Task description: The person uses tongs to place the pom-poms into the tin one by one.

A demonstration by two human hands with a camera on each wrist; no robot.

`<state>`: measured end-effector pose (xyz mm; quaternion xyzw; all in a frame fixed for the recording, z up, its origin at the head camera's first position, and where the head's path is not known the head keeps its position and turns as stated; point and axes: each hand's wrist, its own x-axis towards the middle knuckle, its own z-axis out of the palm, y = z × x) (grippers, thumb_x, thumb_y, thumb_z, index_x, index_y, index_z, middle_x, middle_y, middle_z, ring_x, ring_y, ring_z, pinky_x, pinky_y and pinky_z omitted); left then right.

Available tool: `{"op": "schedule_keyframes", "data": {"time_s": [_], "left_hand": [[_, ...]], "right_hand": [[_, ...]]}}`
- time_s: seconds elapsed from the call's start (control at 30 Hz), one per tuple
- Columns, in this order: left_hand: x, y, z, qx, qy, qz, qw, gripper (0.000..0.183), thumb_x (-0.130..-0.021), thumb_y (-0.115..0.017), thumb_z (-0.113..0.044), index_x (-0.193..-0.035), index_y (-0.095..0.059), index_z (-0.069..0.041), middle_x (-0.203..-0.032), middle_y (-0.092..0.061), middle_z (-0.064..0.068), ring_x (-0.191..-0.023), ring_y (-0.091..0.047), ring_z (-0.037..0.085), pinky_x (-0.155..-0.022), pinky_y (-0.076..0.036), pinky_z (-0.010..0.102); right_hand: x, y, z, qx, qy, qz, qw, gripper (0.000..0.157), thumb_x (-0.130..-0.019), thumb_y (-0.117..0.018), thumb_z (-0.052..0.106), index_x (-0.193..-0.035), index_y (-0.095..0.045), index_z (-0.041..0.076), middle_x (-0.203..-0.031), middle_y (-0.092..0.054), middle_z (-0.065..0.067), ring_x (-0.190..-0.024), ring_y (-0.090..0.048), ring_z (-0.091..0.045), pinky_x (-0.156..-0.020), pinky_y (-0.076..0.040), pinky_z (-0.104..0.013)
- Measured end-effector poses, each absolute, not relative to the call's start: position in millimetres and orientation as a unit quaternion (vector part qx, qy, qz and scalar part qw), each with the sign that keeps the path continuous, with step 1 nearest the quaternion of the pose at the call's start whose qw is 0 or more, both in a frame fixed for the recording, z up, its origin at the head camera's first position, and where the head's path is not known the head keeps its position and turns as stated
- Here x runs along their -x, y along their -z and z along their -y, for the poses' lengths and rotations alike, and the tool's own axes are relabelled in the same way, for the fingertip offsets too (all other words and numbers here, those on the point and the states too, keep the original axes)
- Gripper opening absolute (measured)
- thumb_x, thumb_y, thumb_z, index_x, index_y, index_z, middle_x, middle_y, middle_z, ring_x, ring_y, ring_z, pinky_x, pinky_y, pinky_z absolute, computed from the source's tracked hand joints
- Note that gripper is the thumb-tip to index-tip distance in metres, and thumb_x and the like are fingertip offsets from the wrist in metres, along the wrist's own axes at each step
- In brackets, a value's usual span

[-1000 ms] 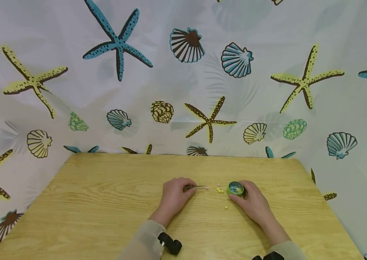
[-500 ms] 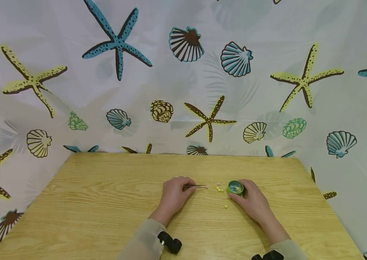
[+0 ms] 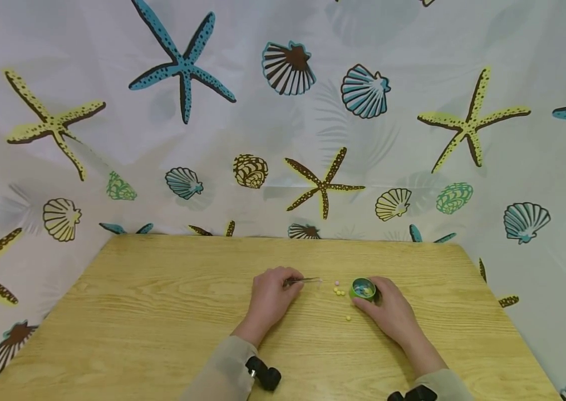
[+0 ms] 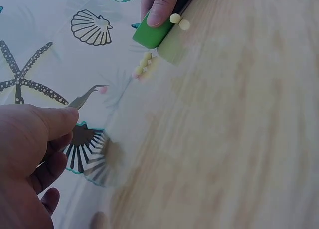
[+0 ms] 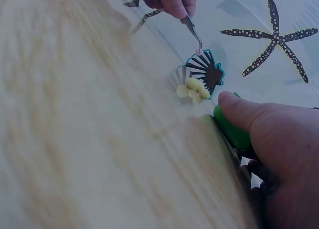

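Curved-tip metal tweezers (image 4: 84,97) are pinched between the thumb and fingers of my left hand (image 3: 271,298). At their tips is a small pink ball (image 4: 102,89), apart from the table in the left wrist view. My right hand (image 3: 390,309) grips a small round green tin (image 3: 354,297), its thumb (image 5: 239,109) on the near side. The tin stands with its mouth up; small colourful bits show inside, too small to tell apart. Left of it lie several yellow balls (image 3: 339,293) in a cluster, a second pink ball (image 3: 337,284) behind them. One lone yellow ball (image 3: 348,318) lies nearer me.
Both forearms lie over a glossy wooden table (image 3: 162,312). A white cloth (image 3: 242,122) printed with starfish and shells hangs along its back and sides. Each wrist wears a black camera mount (image 3: 264,374).
My left hand has shifted slightly up and away from me, raising the tweezers with the pink ball at their tips. The right hand, tin and loose balls have stayed put.
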<state>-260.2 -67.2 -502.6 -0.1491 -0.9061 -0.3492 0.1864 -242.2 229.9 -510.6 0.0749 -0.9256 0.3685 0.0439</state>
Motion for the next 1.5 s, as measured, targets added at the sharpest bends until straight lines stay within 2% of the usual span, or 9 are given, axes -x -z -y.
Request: {"op": "schedule_keyframes", "data": {"time_s": [0.33, 0.57, 1.5], "left_hand": [[263.0, 489.7, 59.4, 0.151, 0.373, 0.895, 0.194, 0.010, -0.100, -0.085, -0.019, -0.110, -0.085, -0.019, -0.105, -0.081, -0.004, -0.097, -0.073, 0.021, -0.099, -0.049, 0.058], [263.7, 485.1, 44.6, 0.152, 0.391, 0.889, 0.181, 0.008, -0.102, -0.083, -0.020, -0.110, -0.084, -0.021, -0.109, -0.081, -0.004, -0.105, -0.074, 0.022, -0.109, -0.044, 0.064], [257.6, 484.1, 1.3, 0.175, 0.394, 0.884, 0.179, 0.009, -0.103, -0.082, -0.023, -0.112, -0.085, -0.022, -0.108, -0.081, -0.006, -0.102, -0.072, 0.020, -0.105, -0.045, 0.061]], "right_hand": [[242.4, 508.9, -227.7, -0.076, -0.365, 0.927, 0.049, 0.068, -0.102, -0.081, 0.042, -0.151, -0.060, -0.001, -0.157, -0.056, -0.025, -0.148, -0.051, -0.046, -0.119, -0.040, -0.065], [242.4, 510.0, -228.3, -0.076, -0.367, 0.926, 0.047, 0.066, -0.103, -0.082, 0.040, -0.151, -0.060, 0.000, -0.157, -0.055, -0.025, -0.148, -0.050, -0.046, -0.120, -0.040, -0.065], [242.8, 509.9, -228.6, -0.068, -0.369, 0.926, 0.045, 0.066, -0.102, -0.082, 0.040, -0.151, -0.060, 0.001, -0.157, -0.055, -0.025, -0.148, -0.051, -0.045, -0.119, -0.040, -0.065]]}}
